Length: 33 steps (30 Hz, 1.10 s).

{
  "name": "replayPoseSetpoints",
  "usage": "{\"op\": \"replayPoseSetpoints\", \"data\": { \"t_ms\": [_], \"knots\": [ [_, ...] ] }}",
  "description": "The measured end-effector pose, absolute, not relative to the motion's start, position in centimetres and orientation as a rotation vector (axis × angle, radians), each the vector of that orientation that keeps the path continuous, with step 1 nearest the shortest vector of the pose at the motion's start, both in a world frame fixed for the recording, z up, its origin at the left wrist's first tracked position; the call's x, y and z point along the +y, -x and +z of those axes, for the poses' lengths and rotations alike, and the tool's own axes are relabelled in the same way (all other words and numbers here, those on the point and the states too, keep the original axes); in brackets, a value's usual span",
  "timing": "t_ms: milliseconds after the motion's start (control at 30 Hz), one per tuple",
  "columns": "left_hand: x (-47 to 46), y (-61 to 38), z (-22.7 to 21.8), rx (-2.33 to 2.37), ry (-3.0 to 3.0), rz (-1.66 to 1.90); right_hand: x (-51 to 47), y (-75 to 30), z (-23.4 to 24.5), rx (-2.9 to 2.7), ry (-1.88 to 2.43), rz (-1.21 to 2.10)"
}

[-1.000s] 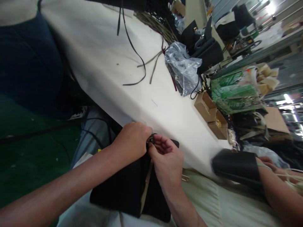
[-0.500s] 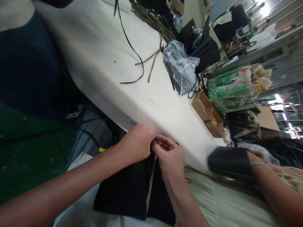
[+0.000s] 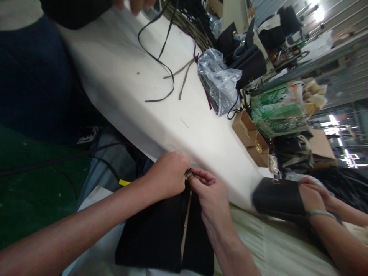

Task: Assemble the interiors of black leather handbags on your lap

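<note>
A black bag (image 3: 156, 234) lies in my lap at the near edge of the white table (image 3: 120, 73). My left hand (image 3: 168, 174) is closed in a fist at the bag's top edge. My right hand (image 3: 211, 191) pinches the same spot from the other side. Between the two hands sits a small metal fitting (image 3: 189, 174) on the bag's top. A pale strip (image 3: 185, 226) runs down the middle of the bag.
A co-worker's hands (image 3: 312, 193) hold another black bag (image 3: 277, 197) at the right. Loose black and grey straps (image 3: 166, 73), a clear plastic bag (image 3: 220, 80), small cardboard boxes (image 3: 250, 136) and green packets (image 3: 276, 111) lie along the table. Another person's fingers (image 3: 135, 4) show at the top edge.
My hands stayed at the bag's top, closing tighter around the metal fitting. The straps at the far end were shifted by another person. The co-worker's hands moved onto the other bag.
</note>
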<state>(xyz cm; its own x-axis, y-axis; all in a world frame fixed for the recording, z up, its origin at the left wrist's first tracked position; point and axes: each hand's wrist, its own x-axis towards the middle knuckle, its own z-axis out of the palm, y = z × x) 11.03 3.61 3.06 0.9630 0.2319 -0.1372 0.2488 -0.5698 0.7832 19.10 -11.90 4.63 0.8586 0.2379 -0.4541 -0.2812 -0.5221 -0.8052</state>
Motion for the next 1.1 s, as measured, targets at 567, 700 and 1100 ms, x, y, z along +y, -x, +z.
{"op": "replayPoseSetpoints", "data": {
  "t_ms": [567, 700, 1100],
  "knots": [
    [3.0, -10.6, 2.4, 0.386, -2.111, 0.096, -13.0, -17.7, 6.5, 0.221, 1.873, 0.749],
    [2.7, -10.5, 2.2, 0.423, -2.082, 0.129, -13.2, -17.6, 6.6, 0.358, 1.785, 0.793],
    [0.5, -11.5, 3.1, 0.67, -1.984, 0.195, -12.1, -21.3, 7.4, -0.076, 1.953, 0.788]
  ]
}}
